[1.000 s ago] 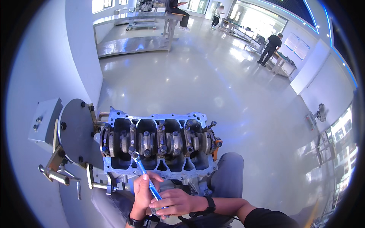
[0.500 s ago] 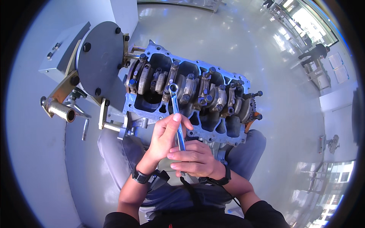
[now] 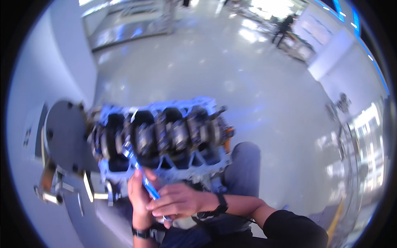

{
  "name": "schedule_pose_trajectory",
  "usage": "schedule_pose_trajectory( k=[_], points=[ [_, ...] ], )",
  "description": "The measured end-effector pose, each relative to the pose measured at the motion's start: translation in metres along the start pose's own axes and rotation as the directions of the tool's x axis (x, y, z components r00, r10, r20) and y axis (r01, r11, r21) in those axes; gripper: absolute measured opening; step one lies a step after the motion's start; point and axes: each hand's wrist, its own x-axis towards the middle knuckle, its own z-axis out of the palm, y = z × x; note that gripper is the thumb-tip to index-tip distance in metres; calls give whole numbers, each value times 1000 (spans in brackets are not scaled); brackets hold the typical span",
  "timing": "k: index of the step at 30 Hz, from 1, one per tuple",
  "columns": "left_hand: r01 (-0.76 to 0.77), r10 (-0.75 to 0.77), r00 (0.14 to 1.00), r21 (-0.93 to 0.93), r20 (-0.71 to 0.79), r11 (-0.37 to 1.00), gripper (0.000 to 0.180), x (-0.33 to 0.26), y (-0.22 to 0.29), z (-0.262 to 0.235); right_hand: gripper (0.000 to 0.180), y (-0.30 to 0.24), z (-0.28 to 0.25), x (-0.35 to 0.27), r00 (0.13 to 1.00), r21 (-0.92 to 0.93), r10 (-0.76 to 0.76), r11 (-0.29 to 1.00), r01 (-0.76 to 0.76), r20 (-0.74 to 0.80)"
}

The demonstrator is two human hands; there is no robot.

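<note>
A chrome ring spanner (image 3: pixel 143 180) slants up and left from my hands, its ring end over the near left part of the engine block (image 3: pixel 173 171). My left hand (image 3: pixel 139 197) is closed round the middle of the shank, thumb along it. The fingers of my right hand (image 3: pixel 178 200) wrap the lower part of the same spanner. Both hands are in front of the block's near edge. The crankshaft (image 3: pixel 180 135) lies in the upturned block. Motion blur hides whether the ring touches any bolt.
On the left, the block is fixed to a stand with a round grey plate (image 3: pixel 68 136), a metal tube (image 3: pixel 51 197) and a crank handle (image 3: pixel 80 203). My knee (image 3: pixel 244 167) is by the block's right end. Far off, a person (image 3: pixel 284 29) stands by a workbench.
The view has swung up and to the right, so the block and my hands appear lower and further left. Both hands still hold the spanner, which now leans more to the left.
</note>
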Motion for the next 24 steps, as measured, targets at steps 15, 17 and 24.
schedule_pose_trajectory(
  k=[15, 17, 24],
  points=[
    [-77, 72, 971, 13, 228, 997, 20, 2, -5, 14, 34, 13, -60, 23, 641, 390, 590, 807, -443, -491],
    [-77, 73, 973, 9, 219, 997, 20, 3, -7, 14, 31, 19, -66, 31, 620, 392, 601, 799, -456, -505],
    [-99, 100, 979, -14, 178, 995, 21, 0, -9, 14, 21, 32, -81, 29, 401, 515, 499, 854, -76, -768]
  ],
)
